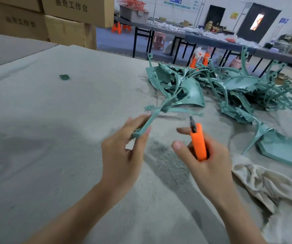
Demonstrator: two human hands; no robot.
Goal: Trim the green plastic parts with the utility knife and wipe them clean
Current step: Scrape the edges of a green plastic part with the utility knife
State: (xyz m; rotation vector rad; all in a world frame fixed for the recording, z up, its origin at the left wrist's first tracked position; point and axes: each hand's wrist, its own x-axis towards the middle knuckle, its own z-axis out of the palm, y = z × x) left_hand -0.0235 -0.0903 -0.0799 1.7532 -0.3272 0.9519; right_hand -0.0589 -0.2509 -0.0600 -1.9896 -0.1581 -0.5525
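Fingers (138, 120) and thumb of my left hand (122, 148) pinched the near end of a thin green plastic part (156, 111), lifting it just above the grey table cover (53, 138). The part ran away from me toward the far right, with a curved arm branching off to the right; it was blurred, so I could not tell its finer shape. My right hand (206, 161) gripped an orange utility knife (198, 143), three fingers curled round the handle, the dark blade end pointing up and away, close to the part's right branch but apart from it. My right thumb and first finger stuck out to the left, off the handle. Between my hands a patch of fine shavings (168, 161) lay on the cover. A tangled pile of green parts (229, 85) sat at the far right. A crumpled beige cloth (264, 184) lay on the near right, beside a flat green piece (282, 148). One small dark green bit (64, 77) lay alone, far left.
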